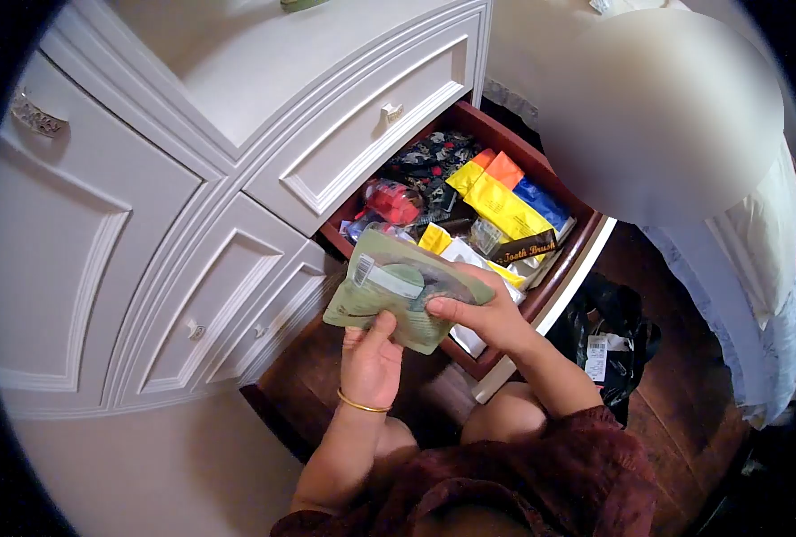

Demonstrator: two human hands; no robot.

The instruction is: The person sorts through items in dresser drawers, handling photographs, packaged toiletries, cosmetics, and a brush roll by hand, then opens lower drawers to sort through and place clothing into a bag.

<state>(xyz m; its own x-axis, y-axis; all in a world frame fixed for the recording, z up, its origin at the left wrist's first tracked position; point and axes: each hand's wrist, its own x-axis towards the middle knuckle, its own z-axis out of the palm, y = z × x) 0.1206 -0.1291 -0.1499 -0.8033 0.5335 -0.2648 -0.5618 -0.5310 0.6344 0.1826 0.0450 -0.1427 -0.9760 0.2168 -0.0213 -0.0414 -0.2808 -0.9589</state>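
A green plastic pouch (393, 291) with a white barcode label is held over the front edge of an open drawer (550, 309). My left hand (373, 358), below a gold bangle, pinches its lower edge, thumb on top. On the pouch's right side, my right hand (483, 309) grips it with the thumb on top and the fingers behind. Inside the drawer lie yellow packets (505, 206), a blue packet (543, 202), a dark box marked "Tooth Brush" (527, 248), a red item in clear plastic (393, 201) and a dark patterned cloth (434, 161).
White cabinet fronts (174, 304) with small handles stand at the left. On the wooden floor (675, 358) right of the drawer is a black plastic bag (608, 322) with a white label. A bed with light blue bedding (706, 277) is at the far right, partly blurred.
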